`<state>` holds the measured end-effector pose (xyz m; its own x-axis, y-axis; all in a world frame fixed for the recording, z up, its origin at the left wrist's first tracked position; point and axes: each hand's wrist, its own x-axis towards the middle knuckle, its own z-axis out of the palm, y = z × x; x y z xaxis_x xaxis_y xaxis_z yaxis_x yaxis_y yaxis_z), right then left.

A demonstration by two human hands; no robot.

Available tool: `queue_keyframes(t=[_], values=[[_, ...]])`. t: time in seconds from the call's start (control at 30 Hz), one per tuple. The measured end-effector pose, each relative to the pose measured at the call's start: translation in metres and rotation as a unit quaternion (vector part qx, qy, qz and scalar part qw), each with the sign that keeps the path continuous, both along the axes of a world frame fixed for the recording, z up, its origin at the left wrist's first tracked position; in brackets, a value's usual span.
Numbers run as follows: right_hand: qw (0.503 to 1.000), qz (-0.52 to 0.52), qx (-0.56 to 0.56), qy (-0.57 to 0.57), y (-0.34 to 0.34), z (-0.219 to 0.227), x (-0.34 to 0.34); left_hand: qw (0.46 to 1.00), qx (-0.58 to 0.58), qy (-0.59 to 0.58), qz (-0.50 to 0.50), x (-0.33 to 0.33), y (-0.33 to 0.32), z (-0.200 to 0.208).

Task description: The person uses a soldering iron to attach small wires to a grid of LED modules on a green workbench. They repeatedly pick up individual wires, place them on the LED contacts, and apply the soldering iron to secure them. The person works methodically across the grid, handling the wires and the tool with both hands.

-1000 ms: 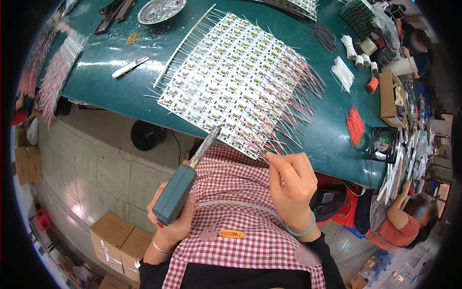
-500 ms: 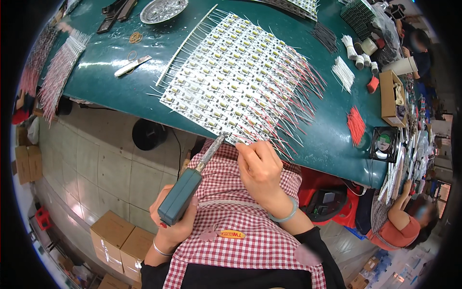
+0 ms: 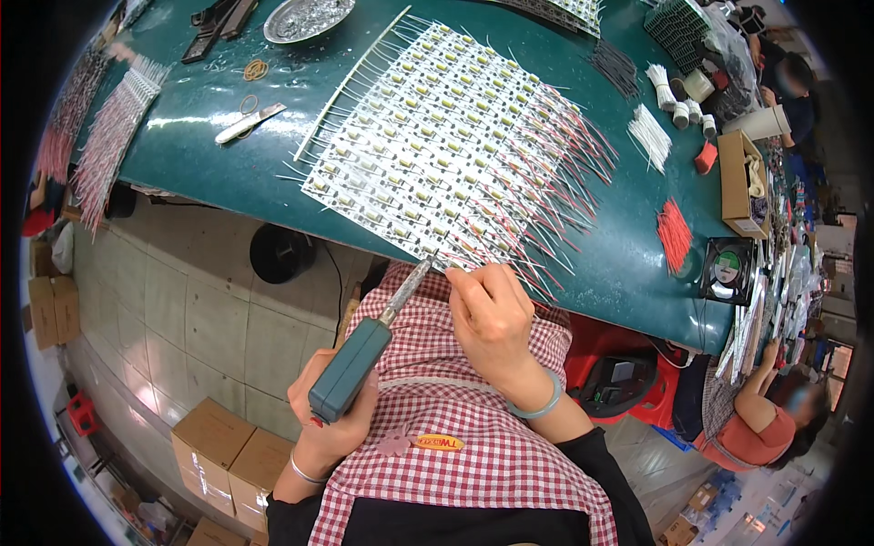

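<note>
My left hand (image 3: pixel 362 414) is closed round the dark green handle of a soldering iron (image 3: pixel 350 368). The iron's metal barrel slants up to the near edge of a white panel of small circuit boards (image 3: pixel 428 136) with yellowish parts on them. Close beside the tip, my right hand (image 3: pixel 496 314) pinches a thin wire at the panel's near corner, and the fingertips hide most of it. Red and white wires (image 3: pixel 564 173) fan out from the panel's right side. Short bare leads and a thin strip (image 3: pixel 350 82) run along its left side.
On the green table (image 3: pixel 218 173) lie a knife (image 3: pixel 250 125), a metal dish (image 3: pixel 308 20), bundles of red wires (image 3: pixel 673 237), white wires (image 3: pixel 649 138) and black wires (image 3: pixel 614 69). A small fan (image 3: pixel 728 271) and a cardboard box (image 3: pixel 742 185) stand right. Co-workers sit at the right.
The soldering iron has shifted slightly right and down with my left hand, bringing its tip closer to my right fingertips. My right hand has hardly moved.
</note>
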<state>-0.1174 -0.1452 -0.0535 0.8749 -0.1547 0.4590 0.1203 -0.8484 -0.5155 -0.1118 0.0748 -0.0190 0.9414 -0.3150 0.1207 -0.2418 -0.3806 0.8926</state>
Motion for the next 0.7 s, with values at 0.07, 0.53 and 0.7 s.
queue_keyframes(t=[0.07,0.53,0.7], values=[[1.000,0.000,0.000,0.002,0.000,0.001,0.000,1.000,0.006,0.002,-0.003,0.001,0.000,0.002],[1.000,-0.008,0.014,0.001,0.001,0.004,0.001,0.994,-0.035,0.073,0.078,-0.015,0.014,-0.009],[1.000,-0.012,0.012,0.004,0.001,0.002,0.000,0.993,-0.038,0.089,0.070,-0.014,0.011,-0.010]])
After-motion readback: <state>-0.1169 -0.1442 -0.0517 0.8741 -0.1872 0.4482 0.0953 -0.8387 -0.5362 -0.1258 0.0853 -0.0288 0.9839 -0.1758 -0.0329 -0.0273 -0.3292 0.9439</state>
